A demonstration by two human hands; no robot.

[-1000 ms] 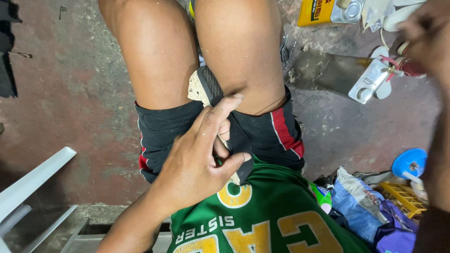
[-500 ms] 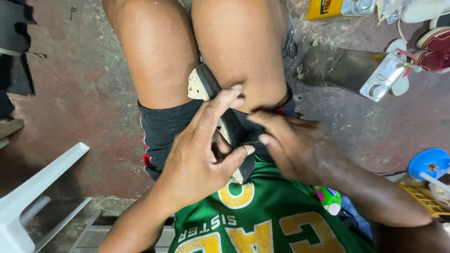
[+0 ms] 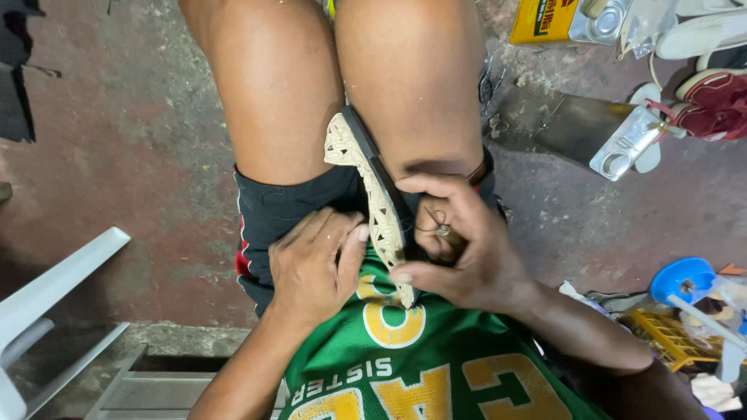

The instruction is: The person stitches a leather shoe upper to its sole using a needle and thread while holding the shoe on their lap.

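Shoe sole [image 3: 372,194] clamped between knees, steadied by flat-fingered left hand [image 3: 315,264]; right hand [image 3: 459,249] pinching a small tool, stitching seemingly underway; tool to be driven in next.

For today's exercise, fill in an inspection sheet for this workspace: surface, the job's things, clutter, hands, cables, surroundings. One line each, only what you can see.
Surface: reddish, stained concrete floor; work done on the lap.
Job's things: shoe sole with cream patterned tread, held on edge between the knees; a small tool, too small to identify.
Clutter: yellow can, metal tin, shoes, blue lid, yellow basket.
Hands: left hand beside the sole; right hand gripping the sole's other side and the tool.
Cables: nothing seen.
Surroundings: white plastic chair at left.
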